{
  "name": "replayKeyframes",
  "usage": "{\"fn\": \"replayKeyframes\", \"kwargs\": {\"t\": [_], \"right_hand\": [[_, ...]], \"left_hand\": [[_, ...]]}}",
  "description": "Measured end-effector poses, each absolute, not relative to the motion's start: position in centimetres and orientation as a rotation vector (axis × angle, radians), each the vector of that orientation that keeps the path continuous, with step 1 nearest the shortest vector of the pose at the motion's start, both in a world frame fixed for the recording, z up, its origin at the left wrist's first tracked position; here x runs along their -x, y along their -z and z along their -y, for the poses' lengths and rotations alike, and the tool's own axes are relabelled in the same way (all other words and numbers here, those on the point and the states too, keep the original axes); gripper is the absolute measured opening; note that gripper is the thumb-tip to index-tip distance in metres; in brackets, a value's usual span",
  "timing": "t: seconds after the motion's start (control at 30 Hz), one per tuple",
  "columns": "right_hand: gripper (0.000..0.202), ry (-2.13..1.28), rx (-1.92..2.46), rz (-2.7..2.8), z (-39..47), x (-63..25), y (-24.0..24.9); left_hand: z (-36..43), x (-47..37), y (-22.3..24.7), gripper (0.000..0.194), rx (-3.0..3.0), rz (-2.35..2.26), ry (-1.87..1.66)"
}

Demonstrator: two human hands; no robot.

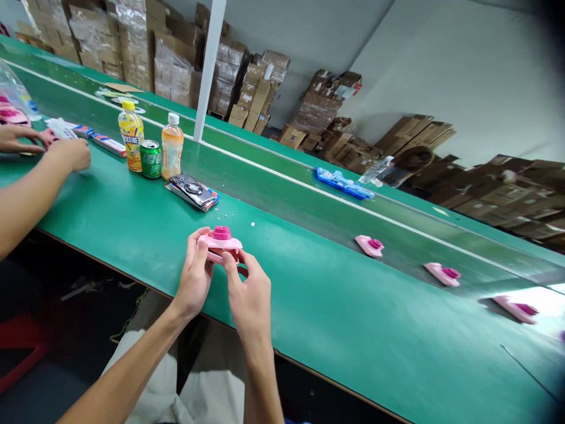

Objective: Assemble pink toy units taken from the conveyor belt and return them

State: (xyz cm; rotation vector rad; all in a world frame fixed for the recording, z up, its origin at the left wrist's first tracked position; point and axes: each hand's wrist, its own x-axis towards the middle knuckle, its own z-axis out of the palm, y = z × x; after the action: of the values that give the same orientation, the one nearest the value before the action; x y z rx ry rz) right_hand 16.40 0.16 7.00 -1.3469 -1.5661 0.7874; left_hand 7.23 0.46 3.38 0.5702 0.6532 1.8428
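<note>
Between my two hands is a pink toy camera with a darker pink lens barrel facing up, held just above the green table. A dark gap shows along its side, between the upper and lower parts of the shell. My left hand grips its left end with thumb and fingers. On the near right side, my right hand has its thumb against the shell and its fingers curled around the edge. What lies beneath the right fingers is partly hidden. Similar pink toy cameras lie apart on the belt to the right.
A yellow bottle, a green can and an orange drink bottle stand left of a phone lying on boxes. A co-worker's hands work at far left. A blue tray sits across the belt.
</note>
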Motion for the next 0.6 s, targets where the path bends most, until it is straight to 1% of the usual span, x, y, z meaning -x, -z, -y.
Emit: {"fn": "replayKeyframes", "kwargs": {"t": [0.1,0.27,0.5,0.6], "right_hand": [[0.041,-0.898,1.356,1.556,-0.7,-16.8,-6.4],[0.042,-1.159,1.170,1.449,-1.8,-17.2,-5.0],[0.037,-1.130,1.126,1.449,-1.9,-17.1,-3.4],[0.036,-1.129,1.135,1.459,-1.7,-16.8,-3.0]], "left_hand": [[-0.9,-7.5,-3.3,0.040,-0.573,-0.683,-1.837],[-1.5,-7.5,-2.6,0.039,-0.605,-0.743,-1.816],[-2.0,-7.3,-1.9,0.047,-0.728,-0.902,-1.812],[-2.0,-7.1,-2.1,0.041,-0.764,-0.945,-1.809]]}}
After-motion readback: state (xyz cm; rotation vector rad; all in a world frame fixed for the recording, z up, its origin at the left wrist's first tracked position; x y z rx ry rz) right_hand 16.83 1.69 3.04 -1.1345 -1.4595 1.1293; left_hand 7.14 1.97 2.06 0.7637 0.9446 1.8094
